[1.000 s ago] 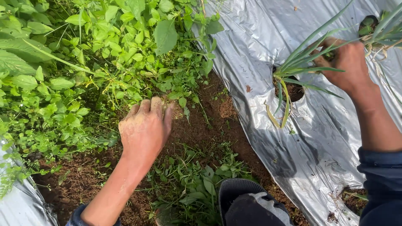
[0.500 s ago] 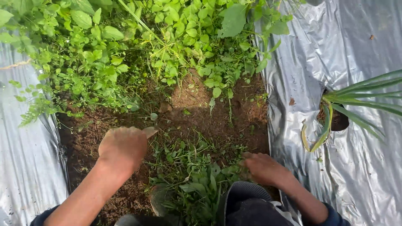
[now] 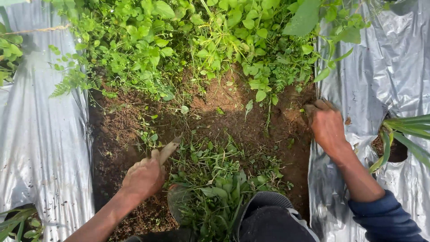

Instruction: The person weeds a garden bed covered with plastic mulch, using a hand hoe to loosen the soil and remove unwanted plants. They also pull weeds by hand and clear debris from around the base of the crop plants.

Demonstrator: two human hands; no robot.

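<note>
both fists clenched: left hand [image 3: 144, 175] gripping blade [image 3: 168, 150], right hand [image 3: 327, 126] on soil [image 3: 224, 112].

You kneel on a strip of bare brown soil [image 3: 224, 112]. Pulled weeds [image 3: 215, 179] lie on it, and silver plastic sheeting [image 3: 40, 134] covers the ground on both sides.

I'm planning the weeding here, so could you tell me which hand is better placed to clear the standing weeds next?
Probably the right hand: it rests at the edge of the standing weeds. The left hand sits lower, holding a small blade by the cut weeds.
</note>
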